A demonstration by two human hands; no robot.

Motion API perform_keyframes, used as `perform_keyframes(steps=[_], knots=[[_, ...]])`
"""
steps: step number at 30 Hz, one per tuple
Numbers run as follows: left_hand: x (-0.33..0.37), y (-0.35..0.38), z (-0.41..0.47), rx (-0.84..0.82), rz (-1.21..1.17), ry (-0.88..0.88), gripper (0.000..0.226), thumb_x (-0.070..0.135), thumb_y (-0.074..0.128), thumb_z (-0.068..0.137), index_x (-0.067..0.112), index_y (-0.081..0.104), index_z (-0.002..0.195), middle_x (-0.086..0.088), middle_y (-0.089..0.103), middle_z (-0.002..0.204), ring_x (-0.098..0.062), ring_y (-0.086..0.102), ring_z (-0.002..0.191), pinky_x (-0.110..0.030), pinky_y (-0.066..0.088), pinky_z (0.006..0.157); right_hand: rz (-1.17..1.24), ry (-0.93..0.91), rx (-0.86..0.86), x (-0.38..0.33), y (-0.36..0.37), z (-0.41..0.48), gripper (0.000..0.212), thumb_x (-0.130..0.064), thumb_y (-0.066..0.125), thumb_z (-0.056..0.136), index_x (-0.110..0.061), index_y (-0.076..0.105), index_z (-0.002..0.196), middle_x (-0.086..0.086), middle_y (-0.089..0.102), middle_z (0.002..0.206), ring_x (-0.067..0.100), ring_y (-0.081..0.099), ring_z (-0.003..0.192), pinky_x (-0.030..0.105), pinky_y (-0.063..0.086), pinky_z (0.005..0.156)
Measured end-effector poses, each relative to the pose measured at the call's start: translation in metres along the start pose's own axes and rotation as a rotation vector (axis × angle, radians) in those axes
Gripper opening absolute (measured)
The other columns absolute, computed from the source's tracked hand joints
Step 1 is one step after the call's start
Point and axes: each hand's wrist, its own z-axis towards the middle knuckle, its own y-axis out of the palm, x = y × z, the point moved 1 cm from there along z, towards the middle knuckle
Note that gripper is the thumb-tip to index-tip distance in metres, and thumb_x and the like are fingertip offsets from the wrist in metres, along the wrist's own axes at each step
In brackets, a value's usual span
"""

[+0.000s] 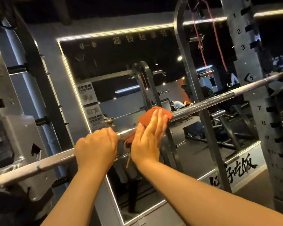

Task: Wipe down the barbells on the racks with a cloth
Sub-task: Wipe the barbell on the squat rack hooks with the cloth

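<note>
We are in a gym, in its weights area. A long steel barbell (219, 97) rests across a grey steel rack upright (240, 51) cut with notches and marked with painted numbers. Behind it stands a large wall mirror (121, 70) framed by a glowing light strip (104, 33); its glass shows more reflected racks (145, 82) and a dark floor (194, 149). A red resistance band (203, 51) hangs from above, and printed posters (88, 93) sit at the mirror's left edge.

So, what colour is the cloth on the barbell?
Orange-red. The cloth shows best in the head view, under the right hand.
</note>
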Motion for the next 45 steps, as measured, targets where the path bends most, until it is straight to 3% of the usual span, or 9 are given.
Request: perform_keyframes(steps=[4,8,13,17,21,28,33,36,45], knots=[[0.001,-0.008,0.000,-0.069,0.039,0.033,0.015,0.027,0.040,0.103,0.019,0.039,0.091,0.000,0.044,0.073,-0.023,0.049,0.061,-0.032,0.041,0.054,0.085,0.115,0.189,0.007,-0.003,0.018,0.068,-0.038,0.026,0.106,-0.010,0.002,0.163,0.003,-0.005,0.171,0.017,-0.013,0.157,0.047,0.003,0.128],[0.006,-0.008,0.006,-0.047,-0.055,-0.043,0.032,0.037,0.030,0.106,0.019,0.041,0.082,0.004,0.041,0.067,-0.022,0.052,0.062,-0.034,0.046,0.060,0.082,0.019,0.023,-0.015,0.022,-0.022,0.070,-0.037,0.028,0.109,-0.013,-0.011,0.162,-0.008,-0.029,0.166,0.009,-0.032,0.150,0.030,-0.010,0.124],[0.001,-0.006,0.003,0.004,-0.105,-0.026,0.031,0.037,0.029,0.106,0.022,0.042,0.082,0.003,0.047,0.070,-0.022,0.054,0.061,-0.036,0.049,0.058,0.025,-0.143,-0.097,-0.007,0.027,-0.028,0.072,-0.052,0.019,0.103,-0.021,-0.006,0.163,-0.026,-0.036,0.158,0.007,-0.031,0.150,0.051,0.005,0.127],[-0.002,-0.003,0.002,-0.029,-0.060,-0.003,0.030,0.033,0.020,0.106,0.020,0.040,0.086,0.006,0.032,0.066,-0.021,0.045,0.057,-0.033,0.039,0.055,-0.022,-0.105,0.130,0.021,0.008,0.001,0.065,-0.042,0.026,0.106,-0.013,0.013,0.162,-0.001,0.003,0.171,0.013,-0.012,0.156,0.056,0.008,0.126],[0.003,0.001,0.005,-0.019,-0.057,-0.035,0.031,0.033,0.016,0.105,0.021,0.037,0.085,0.006,0.028,0.065,-0.018,0.037,0.053,-0.034,0.037,0.055,-0.012,-0.044,0.125,0.005,0.017,0.000,0.063,-0.039,0.025,0.108,-0.012,0.011,0.163,0.003,-0.001,0.171,0.019,-0.017,0.156,0.058,0.004,0.126],[-0.001,-0.001,0.003,0.000,-0.059,-0.027,0.030,0.037,0.027,0.108,0.023,0.037,0.083,0.008,0.032,0.065,-0.013,0.034,0.051,-0.032,0.036,0.054,-0.381,-0.706,-0.051,0.030,0.004,0.005,0.054,-0.040,0.038,0.101,-0.019,0.033,0.151,0.007,0.047,0.148,0.029,0.027,0.148,0.056,-0.003,0.124],[0.002,-0.001,0.005,-0.028,-0.036,-0.042,0.029,0.037,0.021,0.107,0.023,0.036,0.086,0.008,0.028,0.064,-0.011,0.029,0.050,-0.031,0.032,0.054,-0.101,-0.080,0.236,0.058,-0.025,0.045,0.059,-0.049,0.021,0.109,-0.013,0.031,0.155,0.014,0.022,0.166,0.027,0.005,0.157,0.048,-0.004,0.127],[0.006,-0.001,0.006,-0.043,-0.059,-0.056,0.030,0.036,0.024,0.107,0.022,0.035,0.084,0.008,0.031,0.064,-0.011,0.034,0.051,-0.031,0.034,0.057,0.072,0.016,0.324,0.028,-0.006,0.031,0.054,-0.032,0.032,0.110,-0.009,0.026,0.158,0.010,0.014,0.168,0.026,-0.001,0.158,0.051,0.011,0.127],[0.003,-0.017,0.002,-0.060,0.045,-0.011,0.026,0.037,0.026,0.102,0.022,0.036,0.082,0.007,0.037,0.067,-0.010,0.033,0.050,-0.027,0.020,0.047,0.232,0.066,0.152,-0.023,0.035,-0.017,0.066,-0.033,0.032,0.107,-0.016,0.002,0.163,-0.015,-0.015,0.167,0.006,-0.028,0.151,0.009,-0.016,0.114]])
